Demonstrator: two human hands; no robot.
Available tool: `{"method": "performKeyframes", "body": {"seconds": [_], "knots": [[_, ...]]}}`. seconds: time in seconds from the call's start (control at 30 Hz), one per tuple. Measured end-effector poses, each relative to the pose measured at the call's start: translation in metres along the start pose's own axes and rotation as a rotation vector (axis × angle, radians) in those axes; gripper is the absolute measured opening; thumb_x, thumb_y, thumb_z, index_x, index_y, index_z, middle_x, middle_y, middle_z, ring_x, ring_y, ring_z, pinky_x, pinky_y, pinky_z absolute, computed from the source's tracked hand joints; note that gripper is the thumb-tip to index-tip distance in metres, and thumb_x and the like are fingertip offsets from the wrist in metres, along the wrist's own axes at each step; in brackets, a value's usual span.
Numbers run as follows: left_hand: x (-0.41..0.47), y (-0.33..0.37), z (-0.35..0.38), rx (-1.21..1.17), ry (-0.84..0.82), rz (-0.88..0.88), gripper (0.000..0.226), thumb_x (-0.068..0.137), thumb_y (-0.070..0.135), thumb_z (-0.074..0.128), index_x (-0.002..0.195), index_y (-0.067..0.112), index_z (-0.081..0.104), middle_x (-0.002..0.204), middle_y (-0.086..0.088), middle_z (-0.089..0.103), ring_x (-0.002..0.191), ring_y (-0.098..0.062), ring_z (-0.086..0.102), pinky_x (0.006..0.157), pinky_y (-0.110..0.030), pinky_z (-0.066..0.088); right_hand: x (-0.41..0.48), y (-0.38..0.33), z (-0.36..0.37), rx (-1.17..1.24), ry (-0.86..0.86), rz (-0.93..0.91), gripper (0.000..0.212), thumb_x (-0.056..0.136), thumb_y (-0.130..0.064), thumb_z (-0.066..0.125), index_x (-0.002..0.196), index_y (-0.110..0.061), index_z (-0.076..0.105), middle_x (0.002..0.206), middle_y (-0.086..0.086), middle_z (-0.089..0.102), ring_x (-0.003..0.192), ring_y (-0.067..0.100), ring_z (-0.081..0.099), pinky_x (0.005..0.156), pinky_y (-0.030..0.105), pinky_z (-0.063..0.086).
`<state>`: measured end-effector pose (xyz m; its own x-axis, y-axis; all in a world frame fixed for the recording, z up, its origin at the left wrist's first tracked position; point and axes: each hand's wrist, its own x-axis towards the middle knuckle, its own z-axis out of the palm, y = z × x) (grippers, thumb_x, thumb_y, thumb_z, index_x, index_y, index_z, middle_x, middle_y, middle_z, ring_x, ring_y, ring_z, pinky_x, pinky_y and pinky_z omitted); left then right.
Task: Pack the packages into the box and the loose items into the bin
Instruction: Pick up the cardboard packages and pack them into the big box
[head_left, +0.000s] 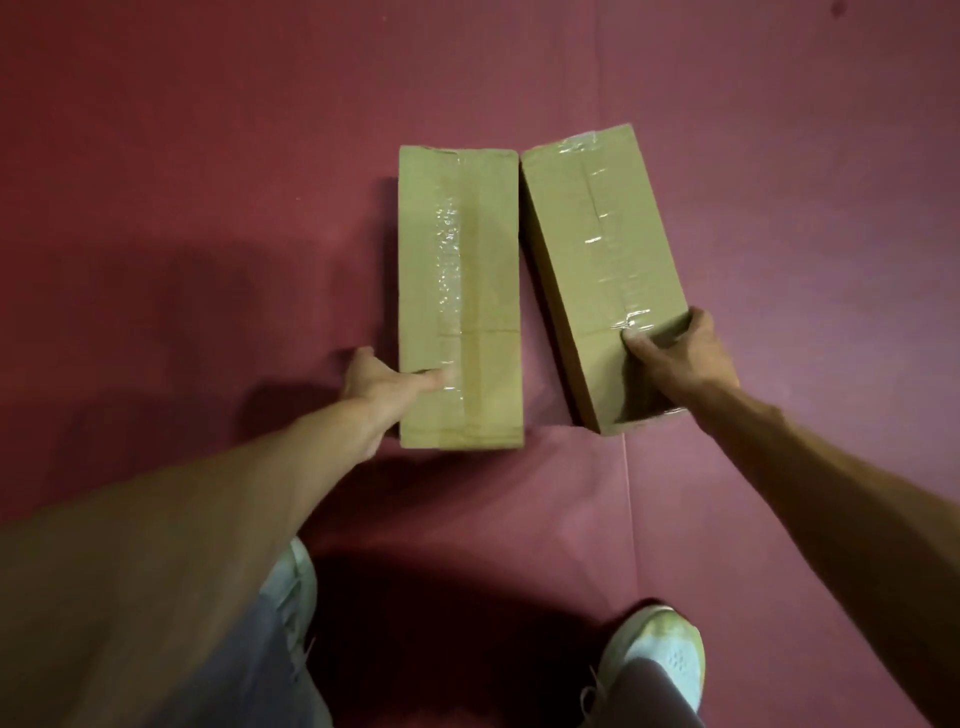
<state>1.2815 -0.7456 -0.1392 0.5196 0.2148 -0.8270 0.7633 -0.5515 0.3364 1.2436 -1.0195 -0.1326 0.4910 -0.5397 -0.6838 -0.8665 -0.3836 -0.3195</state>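
Lying side by side on the red mat (208, 156), the left package (483, 260) is gripped by the left hand (382, 387), thumb on top, and the right package (597, 249) by the right hand (680, 358), likewise. No box or bin is seen; packing is judged barely started.

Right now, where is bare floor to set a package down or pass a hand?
Bare mat lies wide left of the left package, beyond both, and right of the right package. The gap between them is a thin wedge, nearly closed at the far end. The near side is crowded: left hand, right hand, shoes.
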Motion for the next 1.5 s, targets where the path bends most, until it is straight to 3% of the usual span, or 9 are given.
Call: {"method": "performKeyframes", "body": {"seconds": [0.23, 0.37, 0.53, 0.7, 0.83, 1.1, 1.2, 1.37, 1.5], "knots": [[-0.015, -0.008, 0.014, -0.066, -0.104, -0.054, 0.087, 0.043, 0.047, 0.076, 0.124, 0.027, 0.049, 0.125, -0.001, 0.054, 0.111, -0.020, 0.055, 0.096, -0.033, 0.046, -0.023, 0.013, 0.015, 0.214, -0.180, 0.084, 0.081, 0.044, -0.051, 0.086, 0.112, -0.024, 0.052, 0.113, 0.009, 0.064, 0.106, 0.027, 0.063, 0.092, 0.046, 0.053], [-0.033, -0.013, -0.018, -0.172, -0.215, -0.115, 0.077, 0.054, 0.033, 0.080, 0.121, 0.029, 0.043, 0.116, -0.001, 0.063, 0.107, -0.022, 0.061, 0.096, -0.047, 0.050, -0.056, 0.015, 0.017, 0.508, -0.322, 0.170, 0.072, 0.071, -0.019, 0.082, 0.123, -0.015, 0.033, 0.108, 0.006, 0.063, 0.093, 0.023, 0.066, 0.081, 0.042, 0.056], [-0.072, 0.002, -0.071, -0.265, -0.262, -0.140, 0.069, 0.057, 0.017, 0.075, 0.118, 0.024, 0.043, 0.115, -0.007, 0.065, 0.107, -0.024, 0.063, 0.099, -0.051, 0.047, -0.116, -0.016, 0.001, 0.505, -0.186, 0.122, 0.063, 0.078, -0.019, 0.075, 0.122, -0.020, 0.031, 0.092, -0.008, 0.055, 0.083, 0.011, 0.059, 0.077, 0.036, 0.052], [-0.132, 0.031, -0.150, -0.213, -0.194, -0.107, 0.092, 0.056, 0.021, 0.087, 0.134, 0.026, 0.037, 0.121, 0.004, 0.060, 0.112, -0.018, 0.057, 0.098, -0.050, 0.045, -0.188, -0.076, -0.038, 0.476, -0.046, -0.002, 0.068, 0.076, -0.010, 0.073, 0.134, -0.015, 0.037, 0.107, -0.008, 0.058, 0.097, 0.012, 0.061, 0.083, 0.026, 0.051], [-0.186, 0.056, -0.215, -0.260, -0.124, -0.051, 0.038, 0.068, 0.019, 0.083, 0.100, 0.021, 0.062, 0.097, 0.004, 0.068, 0.092, -0.015, 0.063, 0.078, -0.031, 0.050, -0.253, -0.127, -0.070, 0.335, -0.004, -0.046, 0.040, 0.062, -0.018, 0.081, 0.092, -0.016, 0.055, 0.095, 0.005, 0.069, 0.083, 0.021, 0.067, 0.069, 0.034, 0.057], [-0.299, 0.083, -0.312, -0.223, 0.192, 0.204, 0.077, 0.053, 0.072, 0.071, 0.111, 0.022, 0.063, 0.112, -0.002, 0.064, 0.112, -0.021, 0.057, 0.094, -0.030, 0.047, -0.390, -0.203, -0.131, 0.331, -0.018, -0.055, 0.067, 0.047, -0.030, 0.092, 0.103, -0.012, 0.059, 0.100, 0.003, 0.067, 0.088, 0.021, 0.067, 0.081, 0.042, 0.058], [-0.362, 0.080, -0.334, -0.210, 0.274, 0.206, 0.066, 0.070, 0.061, 0.068, 0.119, 0.019, 0.059, 0.124, -0.007, 0.050, 0.125, -0.024, 0.041, 0.098, -0.030, 0.037, -0.428, -0.203, -0.151, 0.289, 0.004, -0.122, 0.100, 0.027, -0.055, 0.085, 0.114, -0.017, 0.056, 0.112, 0.004, 0.062, 0.100, 0.022, 0.064, 0.088, 0.043, 0.055], [-0.477, 0.044, -0.347, -0.396, 0.285, 0.092, 0.051, 0.045, 0.047, 0.074, 0.088, 0.019, 0.067, 0.100, -0.005, 0.069, 0.103, -0.027, 0.060, 0.085, -0.037, 0.053, -0.517, -0.173, -0.210, 0.263, -0.036, -0.165, 0.075, 0.047, -0.016, 0.090, 0.108, -0.016, 0.046, 0.120, 0.009, 0.054, 0.102, 0.026, 0.059, 0.085, 0.039, 0.053], [-0.601, -0.011, -0.334, -0.487, 0.277, 0.156, 0.026, 0.064, 0.031, 0.078, 0.079, 0.011, 0.071, 0.088, -0.008, 0.072, 0.081, -0.026, 0.068, 0.064, -0.028, 0.052, -0.591, -0.115, -0.257, 0.273, -0.096, -0.270, 0.071, 0.051, -0.016, 0.091, 0.101, -0.018, 0.040, 0.118, 0.008, 0.053, 0.099, 0.023, 0.056, 0.073, 0.029, 0.045]]}}
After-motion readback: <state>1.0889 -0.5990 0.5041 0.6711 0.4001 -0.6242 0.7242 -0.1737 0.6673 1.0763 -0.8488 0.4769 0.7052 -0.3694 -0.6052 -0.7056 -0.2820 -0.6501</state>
